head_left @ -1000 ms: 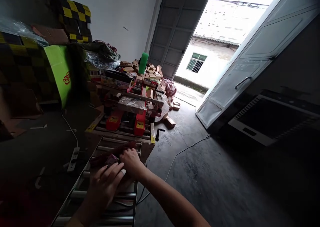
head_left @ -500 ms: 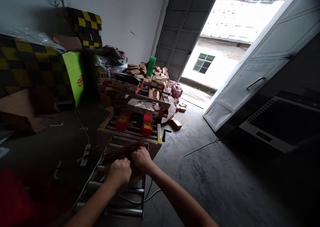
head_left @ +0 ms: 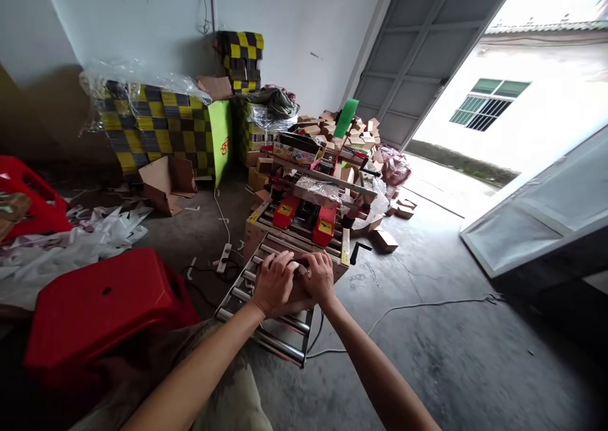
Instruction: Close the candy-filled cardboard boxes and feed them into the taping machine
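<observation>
A small brown cardboard box (head_left: 298, 293) rests on the roller conveyor (head_left: 278, 342), mostly covered by my hands. My left hand (head_left: 275, 280) lies over its left side with the fingers curled across the top. On the right side, my right hand (head_left: 320, 276) is bent over the upper edge, its thumb towards the left hand. Both hands are closed on the box's top, close together. Just beyond stands a carton-sealing machine with two red side belt units (head_left: 325, 224) and a green tape roll (head_left: 346, 118) above.
A red plastic stool (head_left: 104, 304) stands at the left. Behind the machine lies a heap of small cartons (head_left: 365, 133). A power strip (head_left: 223, 258) and a grey cable (head_left: 427, 304) lie on the floor. The machine's black crank handle (head_left: 360, 251) sticks out to the right.
My view has swung left, bringing the red stool into sight. My hands have drawn level with each other over the box, and its raised brown flaps now sit lower under the fingers.
</observation>
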Tool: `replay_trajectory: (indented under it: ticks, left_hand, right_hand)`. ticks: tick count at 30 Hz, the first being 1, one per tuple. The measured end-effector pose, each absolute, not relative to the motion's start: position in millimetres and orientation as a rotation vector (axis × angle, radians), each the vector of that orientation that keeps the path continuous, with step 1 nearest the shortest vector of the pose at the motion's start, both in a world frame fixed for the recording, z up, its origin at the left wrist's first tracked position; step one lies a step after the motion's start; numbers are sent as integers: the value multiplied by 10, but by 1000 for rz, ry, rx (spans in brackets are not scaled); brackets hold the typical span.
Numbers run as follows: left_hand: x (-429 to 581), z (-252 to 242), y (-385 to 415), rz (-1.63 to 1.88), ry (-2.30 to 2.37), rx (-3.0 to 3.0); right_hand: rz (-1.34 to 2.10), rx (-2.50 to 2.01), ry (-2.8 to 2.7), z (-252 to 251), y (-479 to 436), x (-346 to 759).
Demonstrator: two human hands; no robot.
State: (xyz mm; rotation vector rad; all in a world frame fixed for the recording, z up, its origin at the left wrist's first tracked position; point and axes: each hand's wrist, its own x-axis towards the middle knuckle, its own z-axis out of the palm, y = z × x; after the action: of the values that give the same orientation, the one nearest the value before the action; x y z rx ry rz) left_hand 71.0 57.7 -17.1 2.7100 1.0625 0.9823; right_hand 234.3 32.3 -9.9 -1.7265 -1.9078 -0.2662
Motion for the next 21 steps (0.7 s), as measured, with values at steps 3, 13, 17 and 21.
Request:
replay_trajectory:
  ticks: [3, 13, 17, 21]
  left_hand:
    - [495, -245, 566, 1015, 1175, 2670]
    - [335, -131, 345, 580, 1420, 2462]
    - [457, -14, -64, 583, 1566, 2451]
    - [332, 104, -149, 465, 1405, 2402]
  right_hand:
    - [-162, -1668, -1999, -155, 192, 2401]
    - [-197, -1838, -1837, -331, 35, 2458]
    - [-121, -1995, -1555, -541, -288, 2019]
    - [89, -1909, -1737, -497, -661, 1560]
